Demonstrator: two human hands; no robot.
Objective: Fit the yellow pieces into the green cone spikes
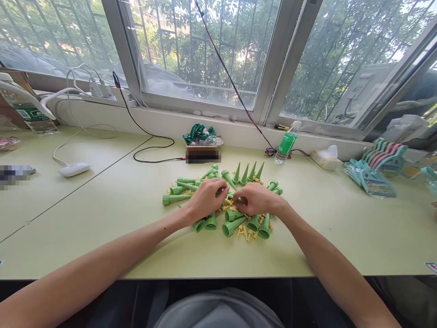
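My left hand [209, 197] is over the middle of a pile, its fingers curled into a pinch; what they hold, if anything, is hidden. Facing it, my right hand [258, 198] has its fingers bent inward and closed, with the tips low among small yellow plastic pieces [226, 203]. Around both hands lie several hollow green plastic spikes [175, 198] with ribbed, wide ends. More green spikes [264, 228] and yellow pegs [246, 232] lie on the near side. Beyond my right hand, several green cones [243, 175] stand upright in a row, points up.
On the pale green table [102, 214], a small box [204, 152] with green wrapping stands behind the pile. A water bottle [286, 143] and tissue pack [326, 158] are back right, near blue plastic items [372, 178]. A white mouse [74, 169] and cables lie left.
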